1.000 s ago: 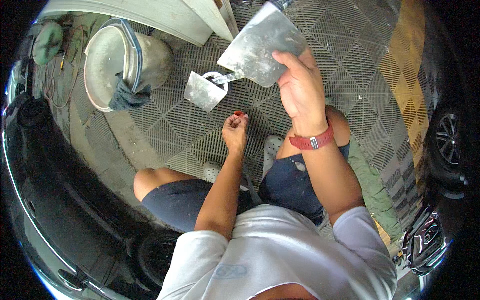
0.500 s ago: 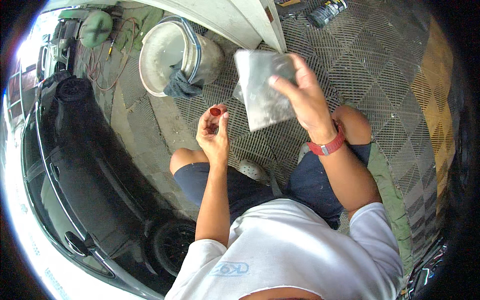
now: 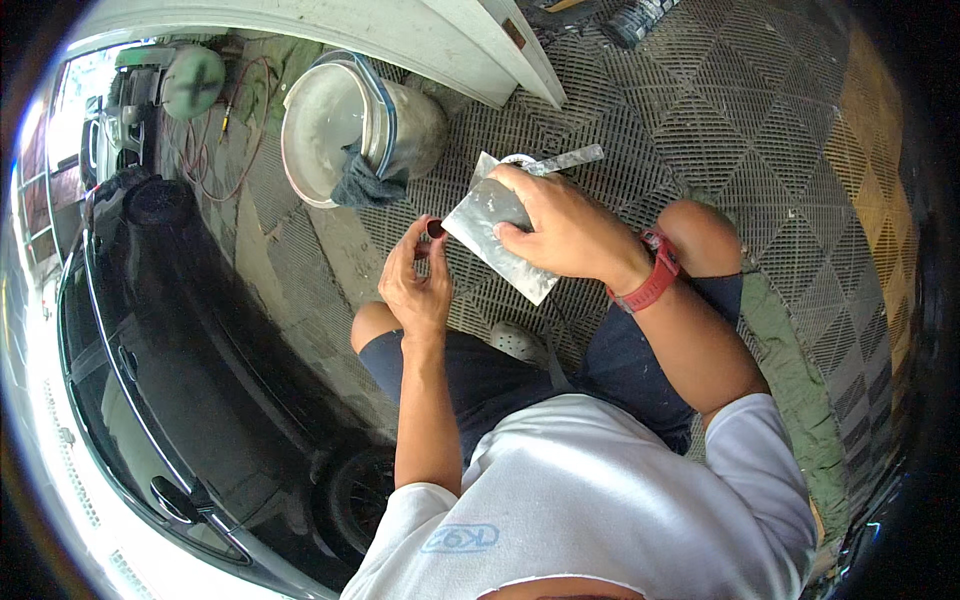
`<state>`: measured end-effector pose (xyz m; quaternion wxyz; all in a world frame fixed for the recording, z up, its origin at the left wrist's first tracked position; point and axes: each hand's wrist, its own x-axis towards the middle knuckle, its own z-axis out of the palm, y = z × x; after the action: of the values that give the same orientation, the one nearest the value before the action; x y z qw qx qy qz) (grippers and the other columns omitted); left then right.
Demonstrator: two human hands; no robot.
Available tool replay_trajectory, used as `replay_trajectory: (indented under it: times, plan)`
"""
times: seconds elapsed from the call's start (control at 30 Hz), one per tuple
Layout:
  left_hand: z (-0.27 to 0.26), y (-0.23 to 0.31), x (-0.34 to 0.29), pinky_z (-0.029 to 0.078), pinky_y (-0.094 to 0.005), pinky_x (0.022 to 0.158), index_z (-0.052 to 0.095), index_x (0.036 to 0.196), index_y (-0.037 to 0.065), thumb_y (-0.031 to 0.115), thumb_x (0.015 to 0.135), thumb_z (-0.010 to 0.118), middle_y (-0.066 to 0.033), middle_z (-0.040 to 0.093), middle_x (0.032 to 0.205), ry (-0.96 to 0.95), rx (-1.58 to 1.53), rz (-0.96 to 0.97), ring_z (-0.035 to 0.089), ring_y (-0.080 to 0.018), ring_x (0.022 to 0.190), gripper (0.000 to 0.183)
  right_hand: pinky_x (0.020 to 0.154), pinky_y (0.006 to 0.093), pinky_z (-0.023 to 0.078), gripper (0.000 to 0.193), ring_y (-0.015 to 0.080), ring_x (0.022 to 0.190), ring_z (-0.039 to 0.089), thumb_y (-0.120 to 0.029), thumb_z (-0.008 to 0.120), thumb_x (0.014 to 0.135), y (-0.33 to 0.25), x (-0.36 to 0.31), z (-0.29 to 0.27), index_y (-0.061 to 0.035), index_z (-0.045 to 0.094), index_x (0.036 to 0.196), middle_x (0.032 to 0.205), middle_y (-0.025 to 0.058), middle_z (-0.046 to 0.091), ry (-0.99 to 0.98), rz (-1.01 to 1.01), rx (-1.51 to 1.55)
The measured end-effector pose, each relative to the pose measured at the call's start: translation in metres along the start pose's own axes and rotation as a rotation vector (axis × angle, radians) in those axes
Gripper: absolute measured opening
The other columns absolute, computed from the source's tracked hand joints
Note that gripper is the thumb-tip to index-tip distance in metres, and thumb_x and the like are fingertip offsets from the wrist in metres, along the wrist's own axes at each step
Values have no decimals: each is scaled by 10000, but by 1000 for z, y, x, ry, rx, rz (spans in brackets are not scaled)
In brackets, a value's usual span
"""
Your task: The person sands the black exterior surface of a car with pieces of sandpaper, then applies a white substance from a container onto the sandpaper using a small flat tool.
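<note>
My left hand is closed, its fingertips pinching a small red cap with a dark hollow. In my right hand is a flat, rectangular grey panel with whitish smears, gripped from above with the thumb lying on its face. The panel slants down to the right, and its left corner comes up close to the red cap; whether they touch I cannot tell. Just beyond my right hand, a narrow, speckled metal strip lies across a round, white-rimmed thing, partly hidden by the hand and panel.
Ahead to the left stands a dirty white bucket with a dark grey cloth over its rim. A black car fills the left side. A white panel edge reaches in above. A dark bottle lies on the grated floor tiles.
My right hand has turned the panel and brought it lower, its left corner now close to the cap. The metal strip and round thing have come into sight. My left hand keeps the cap.
</note>
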<state>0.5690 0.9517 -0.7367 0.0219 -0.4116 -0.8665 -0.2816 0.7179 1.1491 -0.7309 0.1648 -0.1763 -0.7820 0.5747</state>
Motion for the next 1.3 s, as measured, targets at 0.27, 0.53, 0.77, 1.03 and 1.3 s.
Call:
replay_trajectory:
  times: [0.27, 0.53, 0.77, 1.03, 1.3]
  plan:
    - [-16, 10, 14, 610, -384, 819, 772, 1188, 40, 18, 874, 822, -123, 795, 1091, -56, 155, 286, 766, -282, 903, 319, 891, 530, 578, 445, 479, 1030, 719, -108, 700, 908, -7, 0, -3, 11, 588, 1322, 1096, 284, 739, -93, 21, -93]
    - [-38, 18, 18, 596, -387, 796, 789, 1222, 39, -24, 823, 830, -133, 789, 1087, -128, 152, 371, 749, -287, 878, 406, 1027, 387, 535, 521, 272, 1188, 677, -91, 728, 929, 17, 6, -8, 41, 556, 1404, 1284, 189, 681, -180, 22, 264]
    - [-54, 25, 20, 591, -372, 791, 788, 1213, 30, -43, 811, 831, -138, 791, 1083, -79, 157, 394, 745, -281, 870, 411, 1095, 319, 477, 615, 139, 1247, 579, -142, 766, 995, 21, 4, -4, 43, 499, 1518, 1370, 64, 614, -300, 183, 857]
    - [-59, 38, 21, 597, -366, 822, 790, 1189, 26, -57, 825, 820, -137, 798, 1103, 68, 177, 371, 763, -283, 920, 374, 1111, 282, 457, 698, 113, 1258, 572, -135, 772, 998, 12, 0, -3, 38, 442, 1588, 1394, 52, 607, -284, 248, 1012]
    - [-60, 38, 19, 599, -368, 824, 794, 1195, 37, -50, 835, 822, -138, 799, 1098, 113, 206, 357, 766, -279, 924, 371, 1143, 292, 431, 717, 120, 1292, 551, -135, 775, 1000, 15, -1, 3, 32, 426, 1604, 1395, 47, 610, -266, 265, 1039]
